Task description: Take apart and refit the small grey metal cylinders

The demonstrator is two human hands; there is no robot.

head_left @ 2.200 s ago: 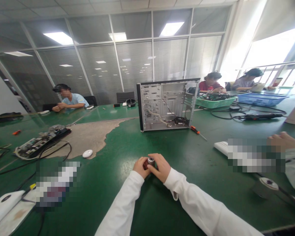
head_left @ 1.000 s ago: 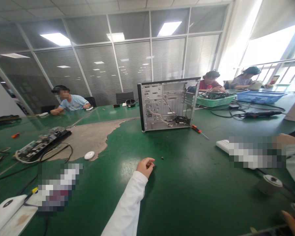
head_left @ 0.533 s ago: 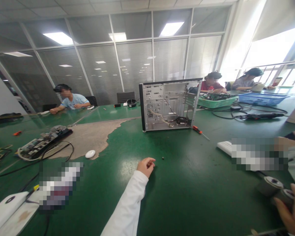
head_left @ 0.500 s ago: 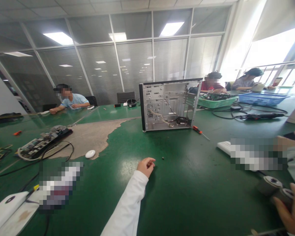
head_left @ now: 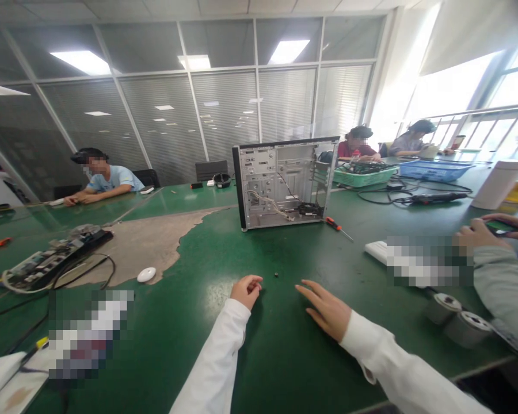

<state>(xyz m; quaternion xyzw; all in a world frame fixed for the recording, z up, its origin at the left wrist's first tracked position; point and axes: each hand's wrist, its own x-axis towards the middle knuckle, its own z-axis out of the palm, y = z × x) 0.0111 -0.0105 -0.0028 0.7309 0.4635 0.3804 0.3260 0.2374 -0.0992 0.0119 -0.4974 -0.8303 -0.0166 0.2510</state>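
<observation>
On the green counter (head_left: 280, 362), a small dark part (head_left: 276, 274) lies between your left hand (head_left: 245, 291), curled so that I cannot tell if it grips anything, and your right hand (head_left: 328, 310), fingers apart. Beyond stands an open computer case (head_left: 291, 178).

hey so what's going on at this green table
A person's white sleeves reach in over the green table. The curled left hand is beside a tiny dark piece; whether it grips anything is unclear. The open right hand is on the piece's other side. Two grey cylinders stand to the right, and an open silver metal computer case stands farther back.
</observation>
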